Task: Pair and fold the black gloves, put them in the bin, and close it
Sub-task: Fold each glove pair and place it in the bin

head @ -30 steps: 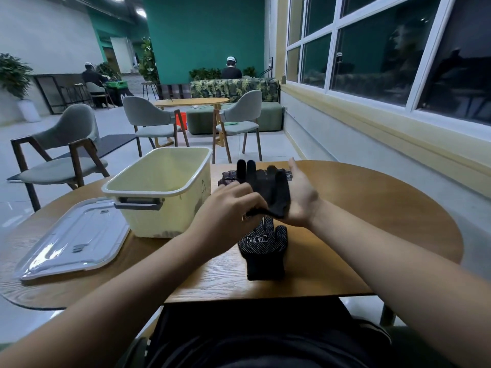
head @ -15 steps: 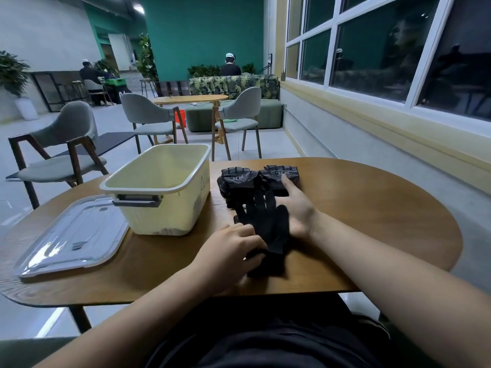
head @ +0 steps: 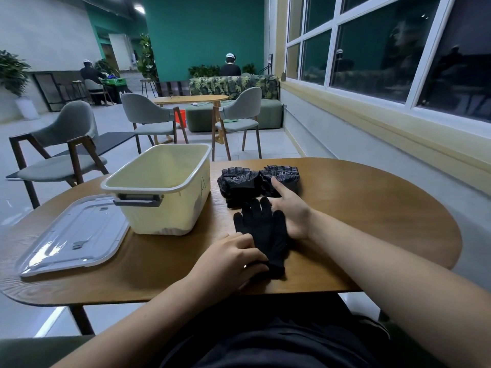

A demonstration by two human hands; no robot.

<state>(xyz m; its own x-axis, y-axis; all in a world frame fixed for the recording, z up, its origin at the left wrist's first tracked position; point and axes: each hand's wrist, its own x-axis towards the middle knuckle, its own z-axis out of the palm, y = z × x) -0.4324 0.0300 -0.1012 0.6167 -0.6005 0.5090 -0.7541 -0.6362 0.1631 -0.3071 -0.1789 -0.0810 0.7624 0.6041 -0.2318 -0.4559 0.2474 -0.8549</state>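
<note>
At the near edge of a rounded wooden table [head: 372, 208]: an open bin [head: 159, 205] sits left of centre, its lid [head: 71, 235] lying flat further left, apart from it. Beyond the table is a tiled hall with grey chairs [head: 148, 115], a leaf-print sofa [head: 233, 85] and a green wall [head: 207, 30]. A dark window [head: 385, 49] fills the upper right.

Two folded glove bundles [head: 237, 181] lie side by side right of the bin, at the middle of the frame. Just below them a flat black glove [head: 263, 229] lies with its fingers pointing away. The left hand [head: 233, 258] has its fingers curled over the cuff end, gripping it against the table. The right hand [head: 292, 211] stands on edge along the glove's right side, one digit stretched forward and touching the right bundle. Its other fingers are hidden, so I cannot tell whether it grips anything.

A second ago this glove was held up off the table between both hands, above another glove lying on the wood. Now it is down flat. The lower glove no longer shows. Bin and lid have not moved.

The bin is cream plastic with a white rim and a grey handle. The lid is clear, glossy and round-cornered. The bundles show dotted grip texture and white lettering. The flat glove is plain matt knit. The tabletop has visible grain.
</note>
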